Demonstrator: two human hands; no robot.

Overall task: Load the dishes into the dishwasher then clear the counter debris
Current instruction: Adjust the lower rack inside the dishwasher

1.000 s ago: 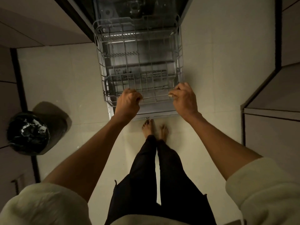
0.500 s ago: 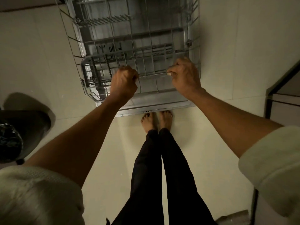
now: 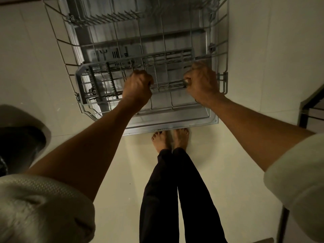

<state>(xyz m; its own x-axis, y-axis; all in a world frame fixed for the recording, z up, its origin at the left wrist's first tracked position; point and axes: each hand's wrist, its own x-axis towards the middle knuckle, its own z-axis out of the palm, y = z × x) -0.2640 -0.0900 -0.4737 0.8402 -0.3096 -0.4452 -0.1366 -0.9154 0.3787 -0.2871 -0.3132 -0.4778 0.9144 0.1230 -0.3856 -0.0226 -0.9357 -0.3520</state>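
A grey wire dishwasher rack (image 3: 57, 41) stands pulled out over the lowered dishwasher door (image 3: 175, 120). No dishes show in it. My left hand (image 3: 137, 89) grips the rack's front rail, fingers curled round the wire. My right hand (image 3: 202, 83) grips the same rail a little to the right. A grey cutlery tray (image 3: 98, 79) sits at the rack's front left, under my hands. The dishwasher's inside is cut off at the top of the view.
My bare feet (image 3: 170, 139) stand on the pale tiled floor just before the door's edge. A bin with a black bag (image 3: 21, 142) is at the left. A cabinet corner (image 3: 312, 109) juts in at the right.
The rack has slid out toward me with both hands still gripping its front rail. It now looks larger and nearer, and the view has tilted further down.
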